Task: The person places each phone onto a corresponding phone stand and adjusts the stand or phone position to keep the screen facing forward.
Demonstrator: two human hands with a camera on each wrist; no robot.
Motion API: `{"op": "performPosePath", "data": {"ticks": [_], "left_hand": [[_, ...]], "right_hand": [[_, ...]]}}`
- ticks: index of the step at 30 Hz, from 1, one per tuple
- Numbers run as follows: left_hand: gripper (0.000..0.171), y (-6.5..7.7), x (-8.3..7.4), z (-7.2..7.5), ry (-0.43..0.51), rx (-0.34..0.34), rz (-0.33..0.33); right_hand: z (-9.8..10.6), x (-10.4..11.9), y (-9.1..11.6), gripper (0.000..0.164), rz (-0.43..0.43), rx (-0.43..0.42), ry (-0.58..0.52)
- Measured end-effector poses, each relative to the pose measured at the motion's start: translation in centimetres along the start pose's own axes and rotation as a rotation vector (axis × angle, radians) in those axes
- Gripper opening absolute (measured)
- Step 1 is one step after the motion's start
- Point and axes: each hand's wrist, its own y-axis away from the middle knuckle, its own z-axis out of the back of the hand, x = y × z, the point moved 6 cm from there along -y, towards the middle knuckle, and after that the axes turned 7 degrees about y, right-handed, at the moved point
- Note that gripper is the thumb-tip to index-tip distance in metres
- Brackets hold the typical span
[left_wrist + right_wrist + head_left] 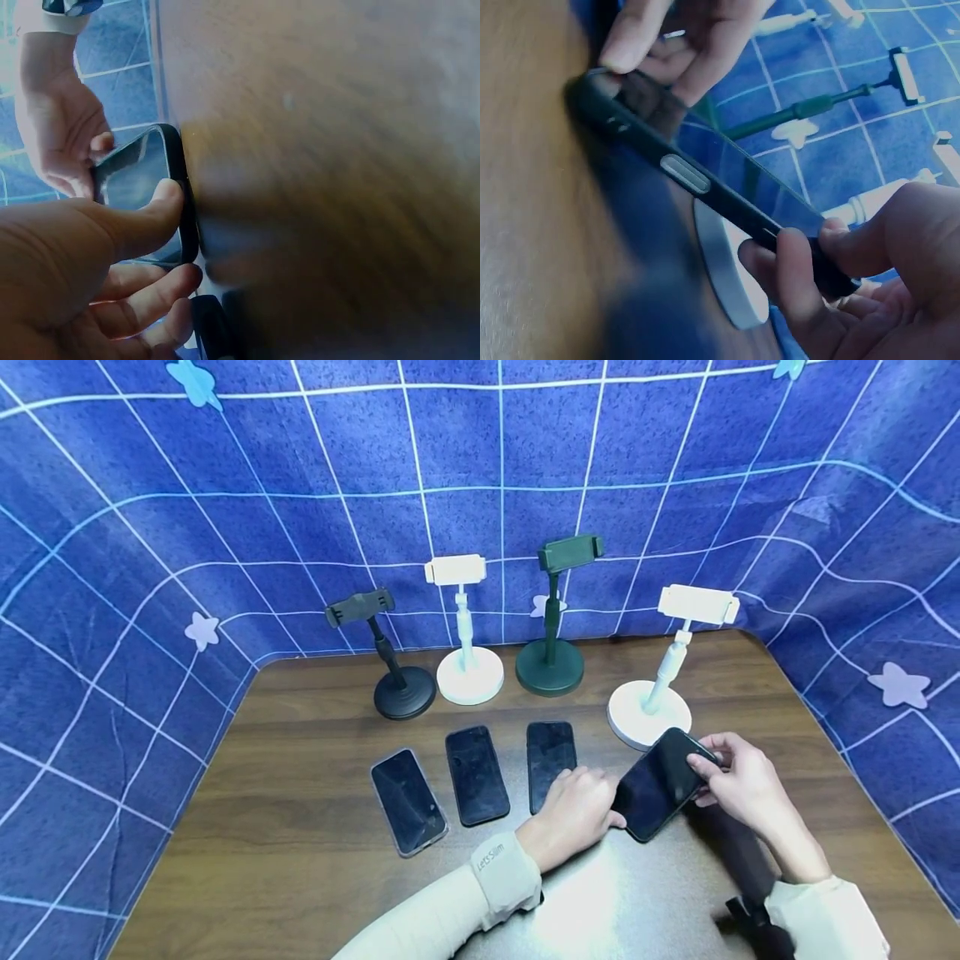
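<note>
A black smartphone (657, 787) is held tilted over the right side of the table, its dark screen facing up. My right hand (748, 783) pinches its upper right end, thumb on the screen side and fingers beneath. At the lower left end, my left hand (576, 810) grips it; in the left wrist view the thumb (166, 196) presses on the glass near the edge, with fingers underneath. The right wrist view shows the phone's side edge with a long button (685, 173). Just behind the phone stands a white phone stand (649, 713) with a round base.
A second smartphone (551, 752) lies partly behind my left hand, with another black phone (477, 775) and a clear-cased phone (408, 802) to its left. Along the back stand a black stand (405, 693), another white stand (470, 677) and a green stand (550, 668). Blue curtain surrounds the table (285, 727).
</note>
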Motion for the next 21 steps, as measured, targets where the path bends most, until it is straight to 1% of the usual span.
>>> {"op": "performPosePath", "data": {"ticks": [2,4,6,8,10,13,15,17,21], "left_hand": [[0.042,-0.1,0.0,0.0,0.022,-0.001,0.007],[0.041,-0.2,0.1,0.0,0.055,0.000,0.012],[0.040,-0.3,0.2,-0.1,0.115,0.012,0.031],[0.037,-0.4,0.4,0.0,0.203,0.029,0.063],[0.036,-0.5,0.7,0.1,0.312,0.045,0.098],[0.037,-0.7,1.0,0.4,0.471,0.048,0.145],[0.038,-0.7,1.0,0.6,0.552,0.038,0.155],[0.039,-0.8,0.9,0.8,0.607,0.027,0.157],[0.042,-0.8,0.7,1.2,0.650,0.005,0.129]], "right_hand": [[0.0,0.6,0.0,0.032,0.021,0.000,-0.035],[0.0,1.1,0.0,0.030,0.047,-0.011,-0.034],[0.1,1.5,0.0,0.028,0.067,-0.021,-0.023],[0.3,1.9,0.1,0.027,0.084,-0.033,-0.018],[0.4,2.2,0.2,0.026,0.104,-0.036,-0.021],[0.8,3.0,0.3,0.025,0.142,-0.037,-0.027],[1.1,3.5,0.4,0.024,0.163,-0.035,-0.026],[1.5,4.0,0.5,0.023,0.179,-0.038,-0.016],[1.9,4.7,0.6,0.021,0.202,-0.045,0.016]]}}
